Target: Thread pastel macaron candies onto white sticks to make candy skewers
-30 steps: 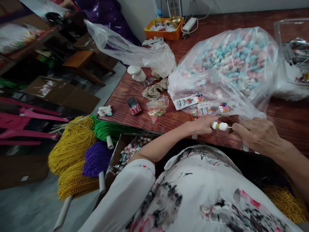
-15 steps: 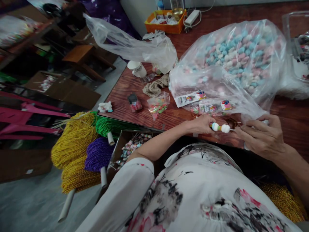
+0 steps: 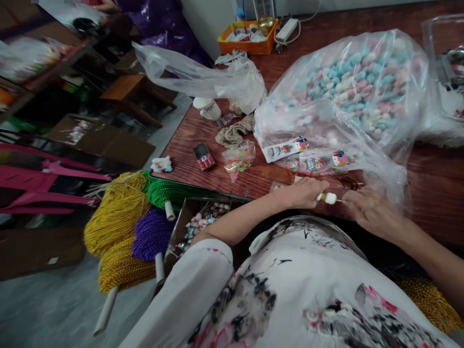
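Observation:
My left hand is closed around one part of a thin white skewer. White puffy pieces, which look like marshmallows, and a yellowish one are threaded on it beside my fingers; the rest is hidden in the hand. At the skewer's bare right end, the fingers of my right hand are pinched together. Whether they also hold a loose piece cannot be made out. Just behind both hands lies a large clear bag of pastel blue, pink and white puffy pieces. Small packets with printed labels rest against its front.
On the wooden table are a packet of small coloured candies, a white mug, a brown cloth and an orange basket. Below its left edge, a carton holds filled sticks near yellow cord bundles.
My right hand has come away from the clear bag's edge, moving down and left to the skewer's end. Fewer white pieces show beyond my left hand, which has shifted slightly.

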{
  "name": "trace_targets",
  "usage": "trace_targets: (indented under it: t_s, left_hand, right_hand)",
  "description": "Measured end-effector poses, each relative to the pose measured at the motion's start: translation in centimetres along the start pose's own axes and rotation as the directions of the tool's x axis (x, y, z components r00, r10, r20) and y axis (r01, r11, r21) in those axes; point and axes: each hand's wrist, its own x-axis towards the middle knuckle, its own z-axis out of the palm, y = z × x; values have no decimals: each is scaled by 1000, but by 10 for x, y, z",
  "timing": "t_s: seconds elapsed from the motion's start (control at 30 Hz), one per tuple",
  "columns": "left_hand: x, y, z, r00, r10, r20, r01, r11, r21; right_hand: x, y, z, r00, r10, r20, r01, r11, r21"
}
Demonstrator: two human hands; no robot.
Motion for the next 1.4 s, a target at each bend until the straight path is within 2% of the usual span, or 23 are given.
trace_targets:
  t_s: [0.1,0.17,0.2,0.27,0.33,0.4,0.43,0.47,0.5,0.57,0.63,0.67,0.7,0.77,0.87,0.97,1.1,1.23,1.3,1.33,1.37,1.4]
  left_hand:
    - [2,1,0,996,-1,94,-1,1000,21]
    - [2,3,-2,995,24,95,-27,999,32]
    - [0,5,-5,997,47,55,-50,998,46]
    - [-7,10,-14,990,106,-97,-99,992,77]
    - [-19,18,-23,949,135,-285,-134,991,23]
    - [-34,23,-25,906,43,-421,-143,967,-209]
    - [-39,23,-22,896,-60,-440,-130,912,-388]
    - [-43,21,-16,895,-179,-409,-105,806,-582]
    - [-45,17,-8,896,-289,-337,-77,647,-759]
    - [-41,7,8,889,-415,-195,-91,256,-962]
    - [-32,-3,17,866,-471,-170,-225,-62,-972]
    - [-26,-6,17,852,-488,-187,-303,-169,-938]
    - [-21,-7,14,837,-505,-209,-372,-246,-895]
    - [-12,-4,4,808,-542,-232,-464,-342,-817]
    - [-3,5,-14,770,-613,-178,-513,-430,-743]
    - [2,12,-22,763,-641,-84,-500,-502,-705]
    - [7,13,-20,749,-660,-51,-517,-536,-668]
    - [8,13,-14,760,-649,-41,-501,-545,-672]
    - [7,12,-10,771,-636,-33,-483,-549,-682]
    - [6,10,-8,780,-625,-32,-470,-550,-690]
    - [4,8,-6,793,-608,-34,-454,-552,-700]
    - [2,6,-4,810,-585,-40,-436,-554,-710]
  right_hand:
    - [7,-16,10,995,-47,-85,43,998,-52]
    - [9,-20,18,989,-54,-135,48,998,-49]
    - [9,-20,21,986,-51,-159,43,998,-51]
    - [7,-17,29,976,-20,-215,11,999,-43]
    - [2,-12,36,947,56,-315,-53,998,17]
    - [-4,-8,41,894,152,-422,-120,988,101]
    - [-6,-9,43,866,194,-461,-150,980,131]
    - [-8,-10,44,841,226,-492,-173,973,151]
    - [-9,-14,45,821,247,-515,-188,968,166]
    - [-8,-23,47,800,253,-545,-182,967,181]
    - [-4,-33,50,788,213,-578,-144,976,163]
    - [-2,-37,51,782,183,-595,-122,982,141]
    - [0,-41,53,778,155,-609,-106,988,115]
    - [2,-45,57,761,115,-639,-89,993,73]
    - [2,-47,61,753,86,-652,-87,996,30]
    - [-1,-46,63,763,58,-644,-94,995,-22]
    - [-2,-48,63,778,28,-627,-71,997,-43]
    - [0,-52,64,804,29,-594,-25,1000,15]
    - [1,-55,64,820,124,-559,-39,986,162]
    - [2,-56,64,826,226,-515,-75,952,297]
    - [2,-57,65,826,356,-437,-130,875,466]
    - [2,-57,65,815,484,-318,-191,744,640]
